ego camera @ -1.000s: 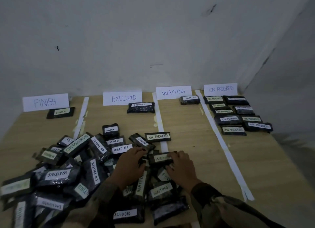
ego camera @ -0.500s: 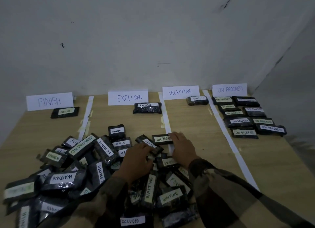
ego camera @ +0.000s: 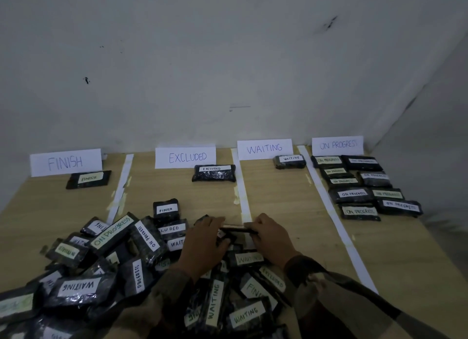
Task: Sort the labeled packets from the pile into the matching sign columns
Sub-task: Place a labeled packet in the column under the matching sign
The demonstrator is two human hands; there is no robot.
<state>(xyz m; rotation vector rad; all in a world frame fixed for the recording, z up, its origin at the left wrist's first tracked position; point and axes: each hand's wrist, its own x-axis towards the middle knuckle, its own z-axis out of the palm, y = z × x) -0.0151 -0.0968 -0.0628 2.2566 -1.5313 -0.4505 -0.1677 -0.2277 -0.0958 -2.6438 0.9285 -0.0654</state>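
The left hand (ego camera: 205, 242) and right hand (ego camera: 271, 237) each pinch an end of one dark packet (ego camera: 238, 229), held edge-on at the pile's (ego camera: 76, 290) 1 o'clock fringe over the white tape strip (ego camera: 240, 181), probably to read its label, unreadable here

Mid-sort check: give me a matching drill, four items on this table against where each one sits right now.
Items:
1. sorted FINISH packet
2. sorted EXCLUDED packet
3. ON PROGRESS sign
4. held packet

Places:
A. pinched between the left hand and the right hand, above the pile
B. rightmost column, at the wall
C. leftmost column
D. second column from the left

Pairs: 1-C, 2-D, 3-B, 4-A.
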